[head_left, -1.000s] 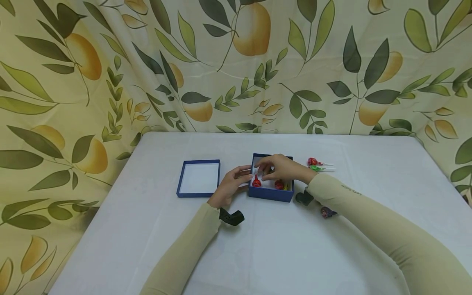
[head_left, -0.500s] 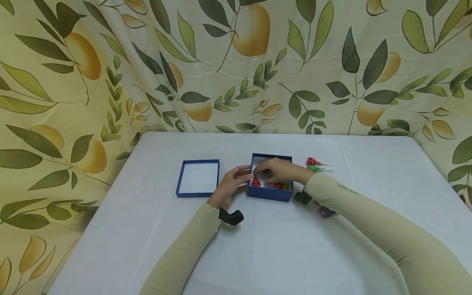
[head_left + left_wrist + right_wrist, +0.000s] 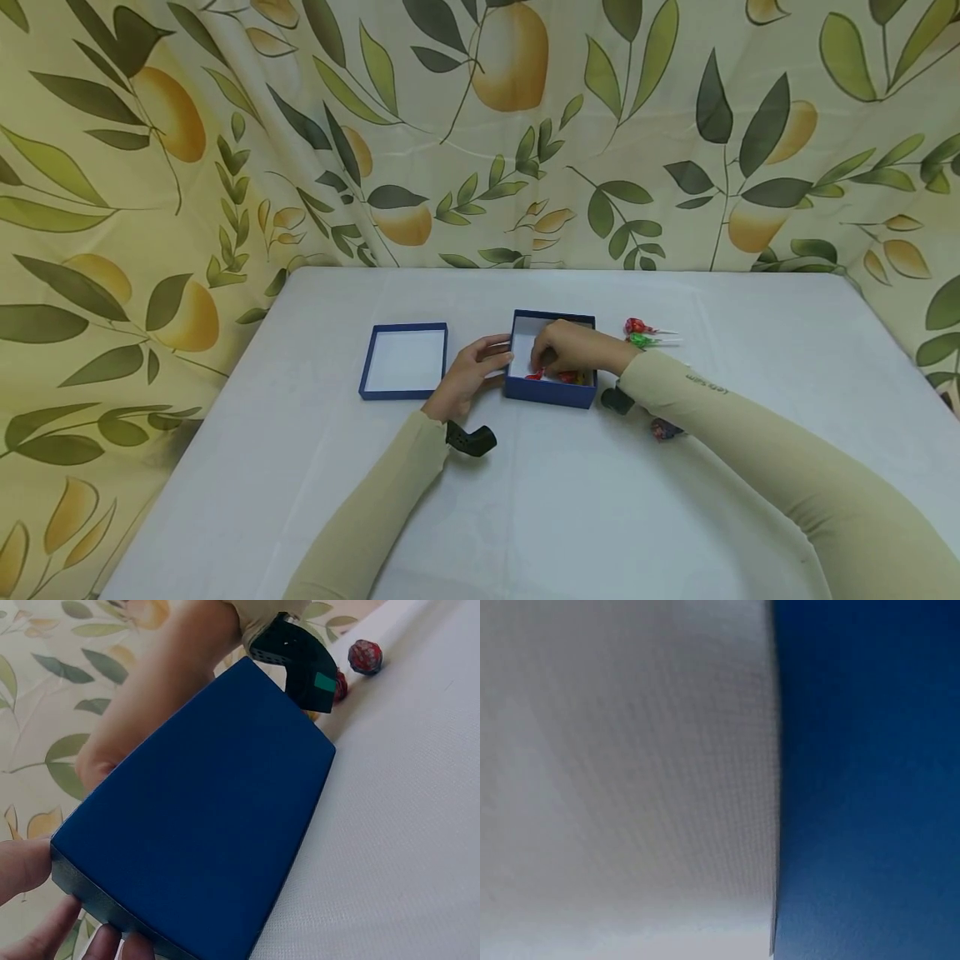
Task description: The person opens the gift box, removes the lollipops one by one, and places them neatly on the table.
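An open dark blue box [image 3: 550,394] with a white inside stands on the table. My right hand [image 3: 573,346] reaches down into it from the right, fingers curled, with a red-wrapped lollipop [image 3: 535,376] at the fingertips; its stick is hidden. Beside it in the box lies another red-wrapped lollipop [image 3: 567,377], partly covered by the hand. My left hand [image 3: 472,371] rests its fingers and thumb against the box's left side. The left wrist view shows these fingertips [image 3: 56,926] along the short wall. In the right wrist view only the blue box wall [image 3: 870,780] and white cloth appear.
A shallow blue-edged lid [image 3: 405,395] lies inside up, left of the box. Right of the box are a red lollipop [image 3: 637,326], a green lollipop [image 3: 645,341] and a dark-wrapped lollipop [image 3: 663,429] near the right sleeve. A patterned curtain [image 3: 465,167] hangs behind the table.
My right hand has drawn its fingertips to the right and lower inside the box, and the red lollipop near the left wall has shifted right with them. The left hand has stayed put.
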Demonstrator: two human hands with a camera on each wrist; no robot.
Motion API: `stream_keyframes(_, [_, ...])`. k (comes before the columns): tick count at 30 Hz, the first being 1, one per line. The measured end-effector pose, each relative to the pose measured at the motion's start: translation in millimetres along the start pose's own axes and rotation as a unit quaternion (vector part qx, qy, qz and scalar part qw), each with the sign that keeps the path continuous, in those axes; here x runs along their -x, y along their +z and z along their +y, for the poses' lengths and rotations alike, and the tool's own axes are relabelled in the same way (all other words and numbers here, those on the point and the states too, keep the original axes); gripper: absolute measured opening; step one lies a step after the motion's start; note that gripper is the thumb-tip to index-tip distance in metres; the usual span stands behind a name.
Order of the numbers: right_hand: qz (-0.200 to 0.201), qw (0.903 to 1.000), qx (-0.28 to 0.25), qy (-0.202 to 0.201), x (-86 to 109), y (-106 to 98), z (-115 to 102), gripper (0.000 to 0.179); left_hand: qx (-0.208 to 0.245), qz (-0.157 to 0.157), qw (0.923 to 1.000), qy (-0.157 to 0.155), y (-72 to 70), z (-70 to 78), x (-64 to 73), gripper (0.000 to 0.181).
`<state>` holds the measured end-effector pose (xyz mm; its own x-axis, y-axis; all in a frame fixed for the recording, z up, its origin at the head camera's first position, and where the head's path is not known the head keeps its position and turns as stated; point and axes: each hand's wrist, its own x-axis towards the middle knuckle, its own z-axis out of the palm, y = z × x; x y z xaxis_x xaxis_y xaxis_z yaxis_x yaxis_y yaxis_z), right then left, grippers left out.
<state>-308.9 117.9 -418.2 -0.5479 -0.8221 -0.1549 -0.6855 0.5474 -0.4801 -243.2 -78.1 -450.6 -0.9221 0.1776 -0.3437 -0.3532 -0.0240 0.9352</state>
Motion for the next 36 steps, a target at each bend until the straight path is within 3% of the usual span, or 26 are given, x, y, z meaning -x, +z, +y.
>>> stream_keyframes(5, [0.006,0.9999,0.008,-0.006,0.9,1,1,0.009,-0.001,0.001,1.0000,0.002,1.1,-0.4,-0.6,0.042])
stream_keyframes(10, [0.006,0.9989,-0.045,-0.008,3.2,-2,2,0.006,-0.003,0.003,1.0000,-0.002,1.8,-1.5,-1.3,0.041])
stream_keyframes(21, [0.015,0.9870,-0.158,-0.023,2.4,-9,11,0.007,0.001,0.002,1.0000,0.006,2.1,0.0,-1.1,0.041])
stream_keyframes(28, [0.000,0.9836,-0.179,-0.017,1.7,-9,9,0.004,-0.002,0.005,1.0000,0.003,1.5,0.3,-1.4,0.041])
stream_keyframes(36, [0.028,0.9779,-0.207,-0.002,5.6,-13,9,0.004,-0.006,0.002,1.0000,0.004,0.4,-0.7,-0.6,0.042])
